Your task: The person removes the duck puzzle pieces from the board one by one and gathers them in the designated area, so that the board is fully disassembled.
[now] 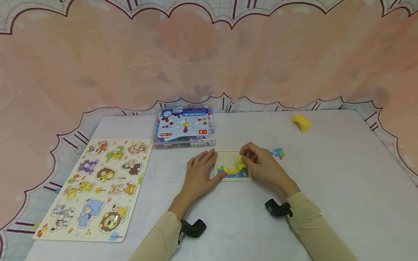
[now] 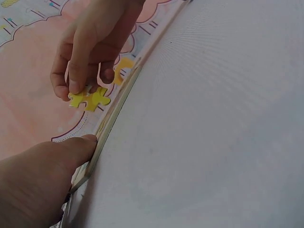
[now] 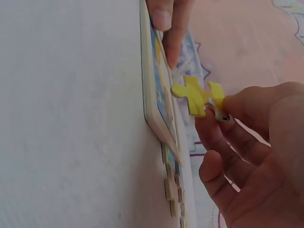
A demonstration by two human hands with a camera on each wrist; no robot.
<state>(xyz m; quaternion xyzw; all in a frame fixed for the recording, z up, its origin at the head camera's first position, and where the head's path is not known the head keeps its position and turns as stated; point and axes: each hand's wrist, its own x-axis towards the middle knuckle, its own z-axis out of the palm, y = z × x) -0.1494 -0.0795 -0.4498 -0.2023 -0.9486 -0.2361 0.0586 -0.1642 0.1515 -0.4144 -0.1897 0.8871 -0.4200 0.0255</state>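
Observation:
A small wooden puzzle tray (image 1: 226,157) lies on the table in front of me, with blue, green and yellow pieces fitted along its lower part. My left hand (image 1: 199,175) rests at the tray's left side, its fingers fairly straight and the thumb on the lower left edge. Between thumb and fingers, my right hand (image 1: 269,168) pinches a yellow jigsaw piece (image 3: 197,97), held over the tray's right part. In the left wrist view that yellow piece (image 2: 90,99) hangs above the tray's surface. Loose blue and green jigsaw pieces (image 1: 277,153) lie just right of the tray, partly behind the right hand.
A large animal puzzle board (image 1: 104,189) lies at the left. Behind the tray stands a clear plastic box (image 1: 184,127) with a blue label. A yellow arch-shaped block (image 1: 301,122) sits at the back right. Black devices are strapped to both wrists.

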